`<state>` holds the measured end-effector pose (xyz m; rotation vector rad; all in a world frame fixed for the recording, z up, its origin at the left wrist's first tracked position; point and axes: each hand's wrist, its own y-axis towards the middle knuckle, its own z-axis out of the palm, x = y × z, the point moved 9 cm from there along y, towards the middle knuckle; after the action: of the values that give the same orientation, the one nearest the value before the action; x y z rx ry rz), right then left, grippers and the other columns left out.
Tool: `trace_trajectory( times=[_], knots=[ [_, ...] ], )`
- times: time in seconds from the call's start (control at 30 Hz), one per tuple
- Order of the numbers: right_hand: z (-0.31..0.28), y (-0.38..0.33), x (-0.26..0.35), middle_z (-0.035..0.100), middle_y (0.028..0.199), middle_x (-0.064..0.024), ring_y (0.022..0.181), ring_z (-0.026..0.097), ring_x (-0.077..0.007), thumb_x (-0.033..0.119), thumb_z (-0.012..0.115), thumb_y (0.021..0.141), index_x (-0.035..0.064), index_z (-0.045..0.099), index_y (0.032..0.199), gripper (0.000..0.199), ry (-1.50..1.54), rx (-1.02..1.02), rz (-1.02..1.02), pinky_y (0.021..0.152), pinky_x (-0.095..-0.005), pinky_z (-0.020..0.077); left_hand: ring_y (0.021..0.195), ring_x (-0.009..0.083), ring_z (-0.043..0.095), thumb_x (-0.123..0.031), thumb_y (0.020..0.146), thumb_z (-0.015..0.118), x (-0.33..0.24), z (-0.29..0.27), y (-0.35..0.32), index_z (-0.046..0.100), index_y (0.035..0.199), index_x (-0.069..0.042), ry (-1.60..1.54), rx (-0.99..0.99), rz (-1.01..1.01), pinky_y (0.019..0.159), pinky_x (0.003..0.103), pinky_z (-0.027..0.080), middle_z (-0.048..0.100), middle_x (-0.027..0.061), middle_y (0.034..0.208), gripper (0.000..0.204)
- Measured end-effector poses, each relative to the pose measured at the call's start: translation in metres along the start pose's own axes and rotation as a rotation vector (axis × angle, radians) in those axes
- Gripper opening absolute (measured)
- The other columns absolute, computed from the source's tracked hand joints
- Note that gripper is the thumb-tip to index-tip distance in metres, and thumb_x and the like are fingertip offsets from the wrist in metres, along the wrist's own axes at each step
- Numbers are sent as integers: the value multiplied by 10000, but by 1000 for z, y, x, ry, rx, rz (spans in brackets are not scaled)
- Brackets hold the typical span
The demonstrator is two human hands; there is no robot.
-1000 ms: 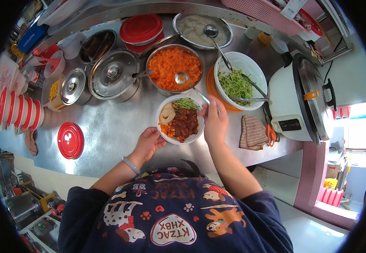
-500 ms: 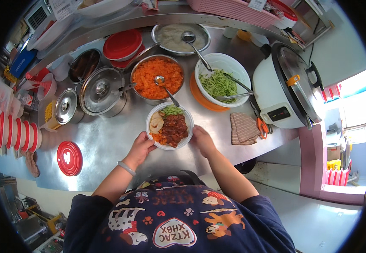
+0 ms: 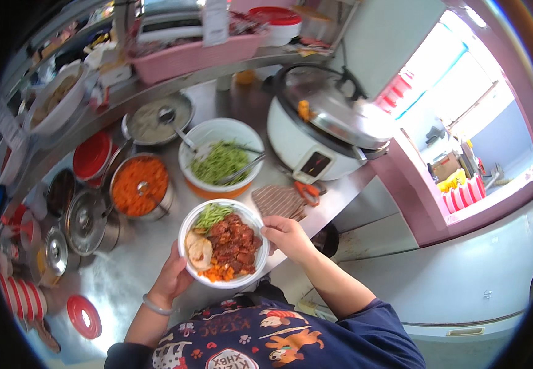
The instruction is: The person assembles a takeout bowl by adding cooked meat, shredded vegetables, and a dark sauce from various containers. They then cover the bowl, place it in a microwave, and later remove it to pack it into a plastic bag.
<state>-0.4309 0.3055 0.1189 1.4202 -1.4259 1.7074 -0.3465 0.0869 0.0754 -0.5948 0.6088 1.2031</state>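
Left hand (image 3: pixel 173 277) and right hand (image 3: pixel 290 238) are gripping a food-filled white bowl (image 3: pixel 223 283) from opposite sides, likely keeping it level.

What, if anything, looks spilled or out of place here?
Nothing stands out. The left hand and right hand hold the white bowl, its food lies inside, and I see no spill.

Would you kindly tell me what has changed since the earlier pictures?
The right hand let go of the spoon and took hold of the filled bowl, which moved rightward, toward the striped cloth, and seems lifted. The left hand still holds the bowl; the red lid stayed put.
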Motion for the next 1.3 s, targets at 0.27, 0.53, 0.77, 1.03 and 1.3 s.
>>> trace_trajectory(
  times=[0.27,0.53,0.77,1.03,1.3],
  knots=[
    [-150,-46,176,654,802,-44,706,642,-140,173,559,944,59,613,1213,296,-718,122,-719,693,-289,529,1304,296,443,-286,799,676,11,71,51,259,1453,-20,-78,-139,142,1088,442,380,427,141,1417,820],
    [-357,150,252,610,1135,-215,912,648,-275,373,751,704,58,337,1447,907,-1070,-492,-193,744,-371,547,1330,302,413,-336,801,615,40,94,73,323,1451,-56,-66,-301,327,1122,465,321,416,121,1451,765],
    [-385,141,254,605,1026,-151,834,595,-197,143,678,651,4,425,1391,794,-421,-333,-277,631,-314,489,1344,285,395,-388,800,596,44,92,67,319,1458,-61,-50,-311,351,1134,441,297,414,106,1457,786],
    [-534,-100,221,567,872,-51,737,535,-105,43,577,697,39,464,1389,702,-121,-561,-551,659,-236,438,1324,268,423,-392,821,612,23,58,66,317,1458,-64,-25,-305,340,1098,411,359,429,100,1445,775],
    [-702,-194,88,657,890,-131,675,601,-222,75,548,675,-2,496,1347,679,-770,-1263,-413,662,-298,473,1274,254,482,-315,838,587,23,62,87,367,1428,-57,-138,-342,339,1030,421,441,467,91,1415,680]
  ],
)
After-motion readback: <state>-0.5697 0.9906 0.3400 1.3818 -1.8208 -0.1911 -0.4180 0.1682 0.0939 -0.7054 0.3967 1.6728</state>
